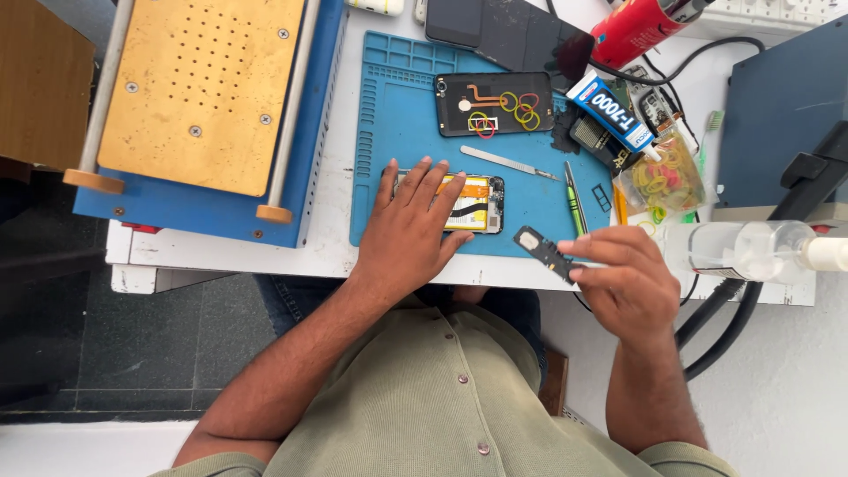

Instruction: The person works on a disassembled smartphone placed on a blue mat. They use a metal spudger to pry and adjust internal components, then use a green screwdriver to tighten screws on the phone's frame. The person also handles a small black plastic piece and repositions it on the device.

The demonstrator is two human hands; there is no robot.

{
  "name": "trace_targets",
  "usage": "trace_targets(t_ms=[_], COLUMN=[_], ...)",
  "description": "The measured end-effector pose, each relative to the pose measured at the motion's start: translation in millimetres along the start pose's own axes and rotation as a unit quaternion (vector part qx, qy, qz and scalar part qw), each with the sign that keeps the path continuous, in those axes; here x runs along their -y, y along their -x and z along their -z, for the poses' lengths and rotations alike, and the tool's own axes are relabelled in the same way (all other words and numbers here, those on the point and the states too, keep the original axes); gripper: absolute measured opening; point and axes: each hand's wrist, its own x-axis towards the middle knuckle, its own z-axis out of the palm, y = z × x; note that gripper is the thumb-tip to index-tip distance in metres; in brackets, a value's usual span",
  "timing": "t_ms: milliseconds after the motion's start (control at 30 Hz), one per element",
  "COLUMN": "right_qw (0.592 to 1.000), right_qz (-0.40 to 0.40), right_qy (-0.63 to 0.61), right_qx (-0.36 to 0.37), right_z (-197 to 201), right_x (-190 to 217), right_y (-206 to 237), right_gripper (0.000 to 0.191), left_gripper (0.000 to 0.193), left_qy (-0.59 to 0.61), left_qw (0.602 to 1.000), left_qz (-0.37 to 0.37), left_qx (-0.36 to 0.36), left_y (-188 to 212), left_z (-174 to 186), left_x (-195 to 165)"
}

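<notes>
My left hand (pixel 408 231) lies flat, fingers spread, on an opened phone (pixel 477 203) whose yellow and white insides show, resting on a blue work mat (pixel 397 132). My right hand (pixel 623 274) holds a small black phone part (pixel 541 249) with a pale square patch, pinched between thumb and fingers just over the table's front edge. A second opened phone body (pixel 493 103) with coloured rubber bands on it lies further back on the mat. A metal scalpel-like tool (pixel 508 163) and a green-handled screwdriver (pixel 574 208) lie between the phones and my right hand.
A blue machine with a brass perforated plate (pixel 203 88) fills the left. A glue tube (pixel 611 110), a bag of rubber bands (pixel 662 181), a clear spray bottle (pixel 751 249), a red can (pixel 638 28), dark phone screens (pixel 508 35) and black cables (pixel 715 327) crowd the right.
</notes>
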Motion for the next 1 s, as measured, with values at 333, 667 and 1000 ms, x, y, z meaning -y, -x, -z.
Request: trace_targets(t_ms=[333,667,1000], right_qw=[0.975,0.94,0.956], right_qz=[-0.215,-0.305,-0.21], right_qy=[-0.03,-0.065,0.038], right_qx=[0.047,0.135,0.201], right_z=[-16.2,-56.3,-65.8], right_x=[-19.1,-45.7,-45.9], right_y=[-6.7,-32.7,-35.9], right_gripper=[0.016,0.028,0.037], left_gripper=[0.072,0.072,0.072], left_qy=[0.0,-0.004,-0.011], left_qw=[1.0,1.0,1.0], left_qz=[-0.005,-0.004,-0.006], left_qx=[0.0,-0.004,-0.003], left_y=[1.1,5.9,5.1], left_z=[-0.2,3.4,2.4], left_x=[-0.7,-3.0,-0.8])
